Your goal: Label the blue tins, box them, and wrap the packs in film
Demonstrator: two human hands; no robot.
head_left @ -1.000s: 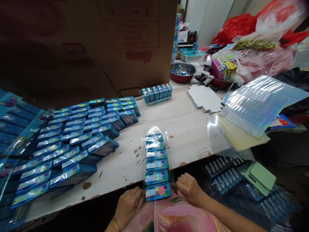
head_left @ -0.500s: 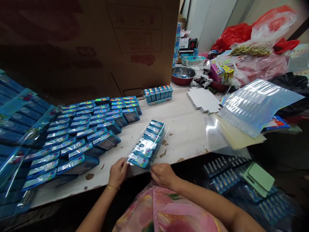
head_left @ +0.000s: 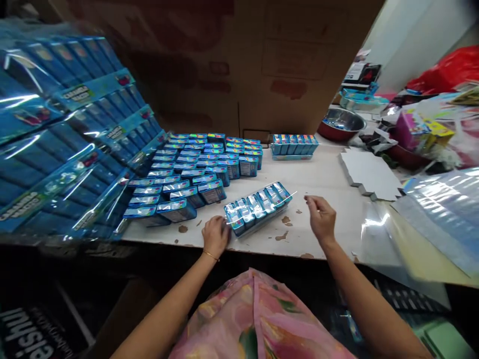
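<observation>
A clear plastic pack (head_left: pixel 258 207) holding a row of small blue boxes lies at a slant near the table's front edge. At its left end is my left hand (head_left: pixel 216 235), fingers curled against the plastic corner. My right hand (head_left: pixel 322 217) hovers just beyond the pack's right end, apart from it, thumb and fingers drawn together with nothing visible in them. Left of the pack, many blue boxes (head_left: pixel 194 172) stand in close rows. Behind it sits another filled pack (head_left: pixel 294 147) of blue boxes.
Filled clear packs (head_left: pixel 108 114) are piled high at the left. A large cardboard box (head_left: pixel 292 60) walls off the back. White card pieces (head_left: pixel 370 172), a metal bowl (head_left: pixel 342 124) and clear plastic sheets (head_left: pixel 445 204) lie at the right. A green object (head_left: pixel 445 339) is below the table.
The view has swung left. The pack has turned to lie more sideways. My right hand has let go of its near end and moved to the right; my left hand remains at the left end.
</observation>
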